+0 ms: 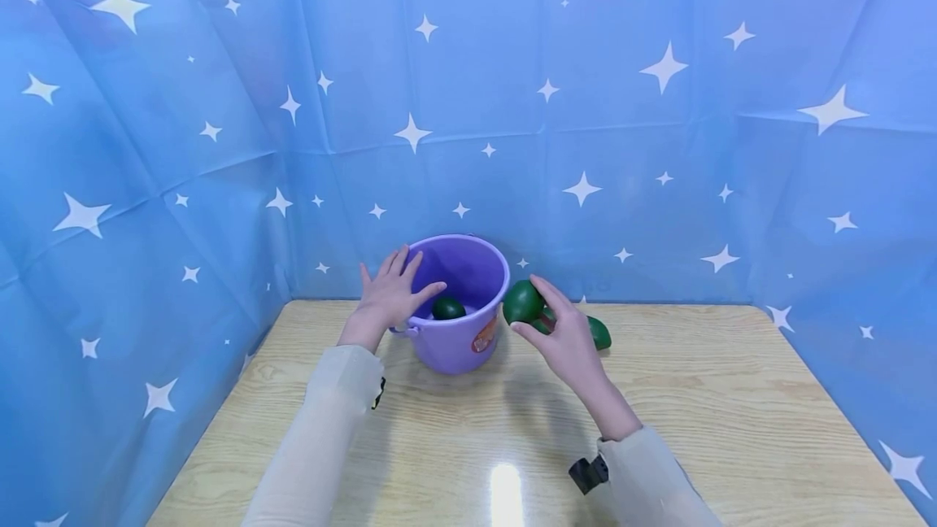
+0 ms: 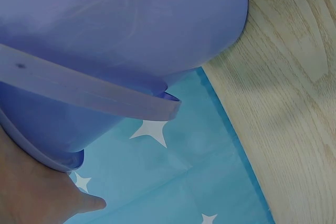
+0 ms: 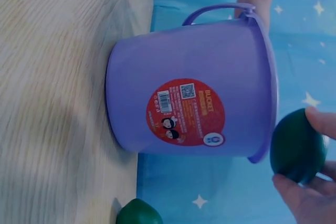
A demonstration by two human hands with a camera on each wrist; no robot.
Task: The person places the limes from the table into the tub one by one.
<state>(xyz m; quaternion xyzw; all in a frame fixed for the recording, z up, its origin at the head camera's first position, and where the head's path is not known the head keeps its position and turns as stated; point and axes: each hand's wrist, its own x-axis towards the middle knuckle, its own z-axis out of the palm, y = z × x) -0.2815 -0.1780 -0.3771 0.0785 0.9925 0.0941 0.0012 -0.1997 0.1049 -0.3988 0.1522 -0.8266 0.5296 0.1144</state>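
A purple bucket (image 1: 446, 354) stands upright on the table, with a red round label (image 3: 184, 113) on its side. My left hand (image 1: 390, 293) rests at the bucket's left rim, fingers spread. My right hand (image 1: 571, 340) pinches a smooth dark green oval fruit (image 1: 523, 302) between thumb and fingers, just outside the right rim. Inside the bucket lies another dark green fruit (image 1: 448, 308). Behind the right hand, more green fruit (image 1: 600, 333) lies on the table, partly hidden; one green end (image 3: 139, 213) shows low in the right wrist view.
The wooden table (image 1: 732, 413) reaches back to a blue curtain (image 1: 483, 88) with white stars, close behind the bucket. The bucket's handle (image 2: 94, 90) hangs down on its left side. Dark wrist gear (image 1: 589, 475) sits by the right sleeve.
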